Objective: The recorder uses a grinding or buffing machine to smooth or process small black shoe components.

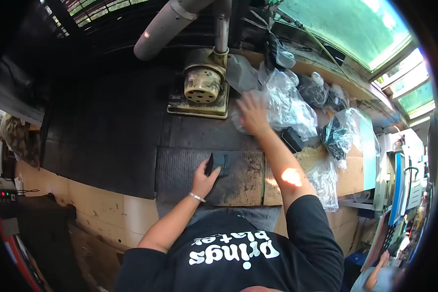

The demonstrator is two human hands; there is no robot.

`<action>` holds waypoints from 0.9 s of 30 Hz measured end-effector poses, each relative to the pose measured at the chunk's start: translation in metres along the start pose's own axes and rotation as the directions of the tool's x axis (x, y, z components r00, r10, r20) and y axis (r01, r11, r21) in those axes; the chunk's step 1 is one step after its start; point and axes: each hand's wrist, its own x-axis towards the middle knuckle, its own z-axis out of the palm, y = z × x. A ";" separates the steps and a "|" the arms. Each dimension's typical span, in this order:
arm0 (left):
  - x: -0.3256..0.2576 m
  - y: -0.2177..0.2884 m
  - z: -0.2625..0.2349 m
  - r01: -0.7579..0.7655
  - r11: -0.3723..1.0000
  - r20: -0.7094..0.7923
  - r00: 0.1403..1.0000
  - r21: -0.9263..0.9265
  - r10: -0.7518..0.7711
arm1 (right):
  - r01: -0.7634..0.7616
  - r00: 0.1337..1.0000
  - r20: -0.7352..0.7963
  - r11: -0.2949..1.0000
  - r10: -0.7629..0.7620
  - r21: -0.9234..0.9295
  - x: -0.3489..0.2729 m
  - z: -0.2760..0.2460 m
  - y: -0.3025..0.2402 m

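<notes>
Near the front edge of the worktop, my left hand [206,178] is closed on a flat black piece [221,160], thumb on its near side. Its exact kind cannot be made out. Farther forward and to the right, my right hand [253,114] is stretched out with its fingers apart, at the left edge of a heap of clear plastic bags [292,107]. Nothing shows in its grip. Beneath my right forearm, beside the bags, lies a black block-like item [292,140], partly hidden by the arm.
A dirty cream-coloured machine head with a holed round face [202,90] stands at the back middle, under a thick grey pipe [163,29]. Stained cardboard [243,187] covers the worktop. More bagged dark items [337,134] lie at right. Another person's arm [376,272] shows at lower right.
</notes>
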 end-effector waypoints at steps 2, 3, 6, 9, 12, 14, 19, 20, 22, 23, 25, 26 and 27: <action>-0.017 -0.004 -0.003 0.092 0.983 0.045 0.995 -0.161 -0.085 | -0.221 0.972 0.091 0.974 0.217 0.041 -0.009 0.019 0.053; -0.013 -0.009 -0.009 0.089 0.982 0.047 0.996 -0.169 -0.082 | -0.402 0.910 0.156 0.909 0.384 0.109 -0.007 0.018 0.074; -0.019 -0.026 -0.020 0.025 0.975 -0.027 0.999 -0.222 -0.032 | -0.264 0.953 0.130 0.961 0.274 -0.085 -0.011 -0.009 0.080; -0.020 -0.016 -0.021 0.027 0.999 0.042 0.999 -0.024 -0.026 | -0.265 0.925 0.234 0.950 0.298 -0.165 -0.006 -0.042 0.073; -0.025 -0.016 -0.018 -0.065 0.982 -0.004 0.998 -0.178 0.066 | -0.372 0.898 0.333 0.899 0.286 0.230 0.045 -0.137 -0.004; -0.024 -0.007 -0.019 -0.065 0.989 0.013 0.998 -0.135 0.067 | 0.005 0.930 -0.216 0.577 0.298 0.817 0.071 -0.150 -0.035; -0.023 0.002 -0.023 -0.122 0.991 0.052 0.991 -0.048 0.124 | 0.156 0.853 -0.339 0.427 0.397 0.891 0.180 -0.180 -0.067; -0.024 0.005 -0.023 -0.078 0.995 0.066 0.994 -0.064 0.082 | 0.153 0.851 -0.295 0.332 0.434 0.931 0.192 -0.174 -0.063; -0.024 0.002 -0.022 -0.112 0.993 0.039 0.993 -0.047 0.114 | 0.162 0.850 -0.256 0.233 0.461 0.959 0.202 -0.174 -0.072; -0.024 0.001 -0.022 -0.142 0.989 0.044 0.989 -0.028 0.143 | 0.170 0.839 -0.267 0.239 0.473 0.956 0.201 -0.175 -0.071; -0.025 0.004 -0.020 -0.124 0.991 0.033 0.992 -0.060 0.126 | 0.201 0.845 -0.272 0.198 0.461 0.959 0.195 -0.176 -0.064; -0.024 0.004 -0.021 -0.177 0.983 0.029 0.984 -0.041 0.178 | 0.202 0.837 -0.260 0.169 0.482 0.965 0.189 -0.181 -0.072; -0.025 0.003 -0.023 -0.226 0.974 0.040 0.973 -0.020 0.227 | 0.198 0.824 -0.243 0.143 0.512 0.970 0.178 -0.184 -0.079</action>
